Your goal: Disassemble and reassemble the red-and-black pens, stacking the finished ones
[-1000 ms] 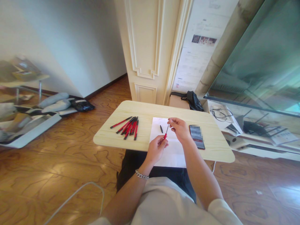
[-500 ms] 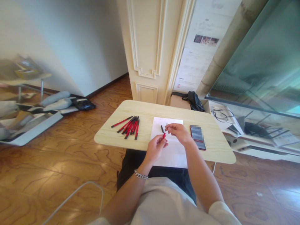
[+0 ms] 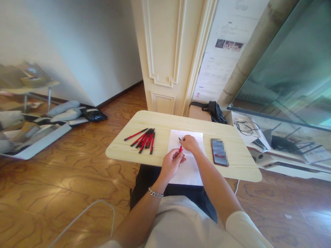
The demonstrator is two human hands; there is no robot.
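Note:
My left hand is closed round a red pen barrel, held upright over a white sheet of paper. A thin refill sticks up out of the barrel's top. Just beyond it, my right hand is low over the paper, its fingers closed at a small black pen tip; the fingertips are partly hidden. To the left on the table lies a loose pile of red and black pens, several of them fanned out.
A phone lies right of the paper on the pale wooden table. A black bag rests behind the table. At the far left a white box holds packages, and a white cable loops above the floor.
My right hand has left the refill above the barrel and moved forward and down to the black pen tip, which now lies at a different angle. My left hand keeps the barrel.

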